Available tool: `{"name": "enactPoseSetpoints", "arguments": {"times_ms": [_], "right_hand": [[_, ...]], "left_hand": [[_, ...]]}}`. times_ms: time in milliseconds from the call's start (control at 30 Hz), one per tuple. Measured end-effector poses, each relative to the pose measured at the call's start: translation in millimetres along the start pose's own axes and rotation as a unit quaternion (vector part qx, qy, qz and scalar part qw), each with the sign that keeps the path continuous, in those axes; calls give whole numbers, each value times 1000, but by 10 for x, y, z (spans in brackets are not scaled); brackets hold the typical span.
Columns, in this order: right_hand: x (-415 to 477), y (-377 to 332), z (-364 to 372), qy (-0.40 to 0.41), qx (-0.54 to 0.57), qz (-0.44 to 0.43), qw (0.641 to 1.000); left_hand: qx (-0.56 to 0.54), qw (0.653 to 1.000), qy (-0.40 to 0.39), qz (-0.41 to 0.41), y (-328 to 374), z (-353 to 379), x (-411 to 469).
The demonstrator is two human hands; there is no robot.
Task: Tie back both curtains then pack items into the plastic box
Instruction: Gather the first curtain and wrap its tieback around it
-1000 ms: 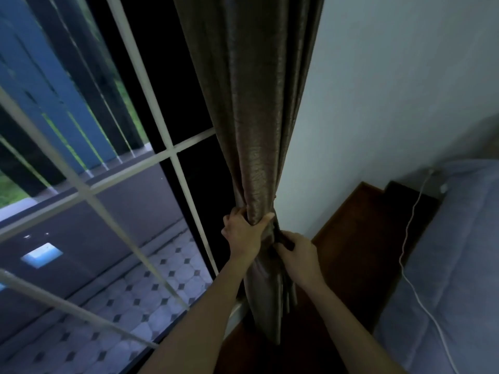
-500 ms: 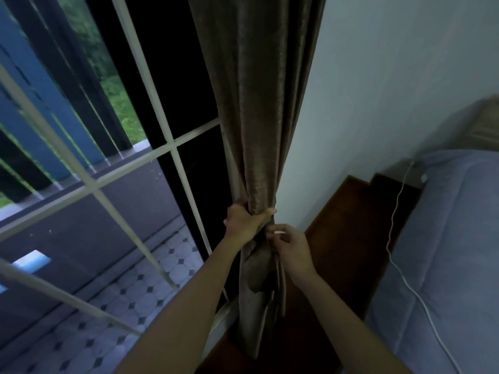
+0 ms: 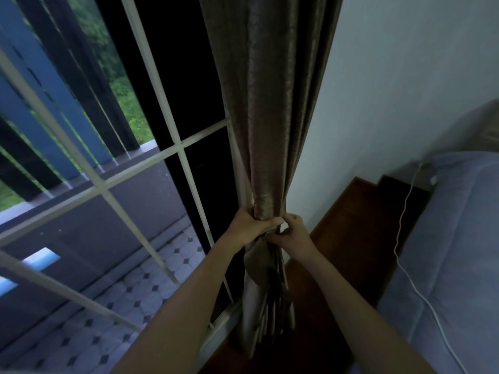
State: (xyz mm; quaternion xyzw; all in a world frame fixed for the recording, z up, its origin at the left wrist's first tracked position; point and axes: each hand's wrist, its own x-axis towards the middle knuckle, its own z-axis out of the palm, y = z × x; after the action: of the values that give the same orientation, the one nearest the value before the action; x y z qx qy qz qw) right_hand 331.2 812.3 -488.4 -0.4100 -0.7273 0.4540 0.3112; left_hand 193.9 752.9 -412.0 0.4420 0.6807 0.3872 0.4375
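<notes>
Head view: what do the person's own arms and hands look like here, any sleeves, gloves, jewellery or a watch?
Both forearms are bare as far as the frame shows; no sleeve edge is in view. The left hand and right hand wear no gloves. No watch, bracelet or ring is visible on either wrist or on the fingers that show, though the dim light makes small details hard to rule out.

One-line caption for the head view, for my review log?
Left hand bunches the brown curtain beside the window grille; right hand works at the gather.
</notes>
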Motion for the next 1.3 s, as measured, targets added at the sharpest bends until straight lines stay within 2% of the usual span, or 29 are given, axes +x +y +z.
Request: {"name": "enactPoseSetpoints", "arguments": {"times_ms": [67,167,367,467,533,667,800,867,1033,1100,1200,1300], "right_hand": [[35,91,39,-4,-2,32,999],[140,328,75,-26,-15,20,999],[99,22,-22,-24,-5,11,1000],[94,97,-3,-10,-9,11,1000],[62,34,0,12,-12,13,1000],[26,-37,-19,39,-16,32,999],[12,-82,-9,47,-29,43,998],[2,-89,-4,43,-29,42,998],[16,-20,-146,8,-19,42,999],[28,27,-222,-19,-23,47,998],[55,55,-317,-47,-20,55,997],[65,22,-391,-69,-14,47,996]], "left_hand": [[-6,1000,-3,0,-20,-4,11],[-18,1000,-14,4,-13,-2,9],[-30,999,-10,16,11,38,59],[-16,999,21,36,3,96,22],[5,994,66,83,-98,129,-33],[141,954,208,163,-537,160,-205],[324,922,183,107,-725,256,-238],[360,906,197,101,-711,282,-216],[420,835,267,233,-639,77,-169],[435,822,275,245,-576,-19,-122],[414,842,267,222,-452,-34,-28],[333,889,253,186,-280,27,27]]}}
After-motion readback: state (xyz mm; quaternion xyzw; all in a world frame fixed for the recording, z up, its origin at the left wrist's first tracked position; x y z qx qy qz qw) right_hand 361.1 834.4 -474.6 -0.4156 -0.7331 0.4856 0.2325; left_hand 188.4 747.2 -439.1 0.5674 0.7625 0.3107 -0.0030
